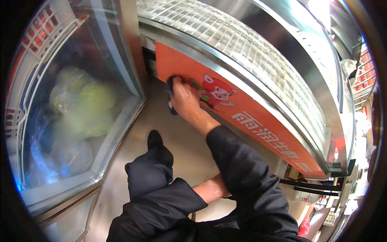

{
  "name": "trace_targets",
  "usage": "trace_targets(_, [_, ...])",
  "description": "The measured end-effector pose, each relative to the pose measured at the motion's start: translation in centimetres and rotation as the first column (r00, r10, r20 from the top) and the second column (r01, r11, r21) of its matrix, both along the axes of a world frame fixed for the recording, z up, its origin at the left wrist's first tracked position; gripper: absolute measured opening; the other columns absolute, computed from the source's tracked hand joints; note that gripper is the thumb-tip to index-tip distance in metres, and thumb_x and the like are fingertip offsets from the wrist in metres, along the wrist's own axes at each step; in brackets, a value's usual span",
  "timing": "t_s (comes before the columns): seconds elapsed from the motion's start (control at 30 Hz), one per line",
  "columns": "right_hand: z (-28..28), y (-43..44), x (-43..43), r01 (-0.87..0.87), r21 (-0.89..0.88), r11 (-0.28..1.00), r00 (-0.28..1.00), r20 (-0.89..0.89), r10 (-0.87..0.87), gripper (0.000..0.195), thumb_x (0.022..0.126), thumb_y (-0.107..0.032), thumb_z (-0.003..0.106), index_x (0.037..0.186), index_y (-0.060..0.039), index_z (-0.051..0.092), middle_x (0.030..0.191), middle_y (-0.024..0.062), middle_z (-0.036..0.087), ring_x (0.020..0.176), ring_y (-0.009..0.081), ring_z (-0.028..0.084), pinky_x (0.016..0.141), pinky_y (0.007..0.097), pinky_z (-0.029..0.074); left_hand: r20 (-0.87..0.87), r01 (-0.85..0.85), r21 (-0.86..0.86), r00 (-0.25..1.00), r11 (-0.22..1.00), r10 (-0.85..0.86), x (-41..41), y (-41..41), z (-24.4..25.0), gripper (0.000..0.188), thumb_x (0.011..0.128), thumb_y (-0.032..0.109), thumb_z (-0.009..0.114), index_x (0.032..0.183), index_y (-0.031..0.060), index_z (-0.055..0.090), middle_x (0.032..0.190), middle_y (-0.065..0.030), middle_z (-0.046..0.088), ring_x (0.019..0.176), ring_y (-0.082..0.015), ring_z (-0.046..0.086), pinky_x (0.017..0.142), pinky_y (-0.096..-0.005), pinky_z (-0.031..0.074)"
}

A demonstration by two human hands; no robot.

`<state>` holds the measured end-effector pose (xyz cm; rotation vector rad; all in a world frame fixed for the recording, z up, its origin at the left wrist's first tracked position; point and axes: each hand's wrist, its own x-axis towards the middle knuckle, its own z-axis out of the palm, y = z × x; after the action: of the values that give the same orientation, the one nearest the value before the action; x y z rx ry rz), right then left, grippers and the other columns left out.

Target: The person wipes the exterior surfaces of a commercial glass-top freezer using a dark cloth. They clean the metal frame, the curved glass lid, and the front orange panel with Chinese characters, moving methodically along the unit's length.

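My right hand [186, 98] grips a dark bunched cloth [172, 83] at the lower edge of an orange front panel [177, 57]. A cartoon pig in a red cap [222, 90] is printed on the panel beside my fingers, with large white writing further along. Lower down, my left hand [216, 186] crosses under my right forearm. The dark right sleeve covers most of its fingers, so what it touches is hidden. My dark shoe [154, 139] stands on the floor below the cloth.
At left rises a glass-fronted cabinet [121, 151] holding bagged green vegetables [93, 109] and a white plastic basket [45, 30]. A refrigerated display case [193, 37] with a white wire grid curves along the right above the panel. Pale tiled floor [187, 145] lies between them.
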<state>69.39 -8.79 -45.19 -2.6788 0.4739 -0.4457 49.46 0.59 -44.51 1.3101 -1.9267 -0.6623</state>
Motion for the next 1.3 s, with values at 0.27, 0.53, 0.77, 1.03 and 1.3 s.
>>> trace_targets(0.27, [2.5,0.7,6.0,-0.247,0.460,0.853,0.968,0.085,0.235,0.040,0.088,-0.011,0.065,0.123,0.0014,0.050,0.107,0.0298,0.064,0.106,0.0464,0.061,0.087,0.0501,0.047,0.076,0.054,0.168,0.995,0.984,-0.068,1.7,2.6,-1.2,0.036,0.084,0.013,0.062,0.119,0.0049,0.067,0.107,-0.0156,0.071,0.104,-0.0323,0.068,0.089,-0.0422,0.056])
trace_targets(0.53, [9.4,-5.6,-19.3,-0.024,0.723,0.690,0.998,-0.028,0.064,0.042,0.088,-0.014,0.071,0.125,-0.0009,0.054,0.110,0.0105,0.063,0.106,0.0186,0.056,0.095,0.0343,0.044,0.241,0.134,0.176,0.955,0.975,-0.174,1.7,-0.4,-0.3,0.026,0.089,0.019,0.060,0.110,0.0046,0.066,0.097,-0.0152,0.068,0.092,-0.0330,0.069,0.079,-0.0454,0.057])
trace_targets(0.77, [9.1,-8.8,-46.1,0.512,0.742,0.432,0.722,-0.100,-0.684,0.033,0.089,-0.007,0.071,0.120,-0.0041,0.061,0.104,0.0005,0.063,0.098,0.0104,0.056,0.090,0.0267,0.044,0.232,0.153,0.186,0.953,0.970,-0.195,1.6,-1.0,0.5,0.028,0.093,0.024,0.063,0.114,0.0075,0.062,0.098,-0.0138,0.065,0.098,-0.0337,0.065,0.081,-0.0469,0.054])
trace_targets(1.03, [0.7,-14.6,-68.4,0.720,0.690,0.075,0.063,0.043,-0.997,0.034,0.083,-0.003,0.067,0.116,-0.0014,0.061,0.097,0.0047,0.065,0.089,0.0156,0.059,0.084,0.0311,0.048,0.274,0.163,0.382,0.920,0.910,-0.280,0.9,-2.8,0.4,0.030,0.091,0.022,0.065,0.117,0.0059,0.063,0.106,-0.0141,0.066,0.099,-0.0360,0.063,0.082,-0.0477,0.052])
trace_targets(1.3, [-4.5,-25.5,-79.3,0.968,0.250,-0.007,-0.071,0.248,-0.966,0.043,0.082,-0.014,0.063,0.123,-0.0026,0.055,0.120,0.0229,0.065,0.110,0.0401,0.062,0.093,0.0408,0.048,0.339,0.107,0.481,0.892,0.870,-0.297,0.6,-3.5,-1.3,0.031,0.091,0.021,0.065,0.118,0.0065,0.063,0.105,-0.0140,0.064,0.099,-0.0365,0.062,0.082,-0.0476,0.050])
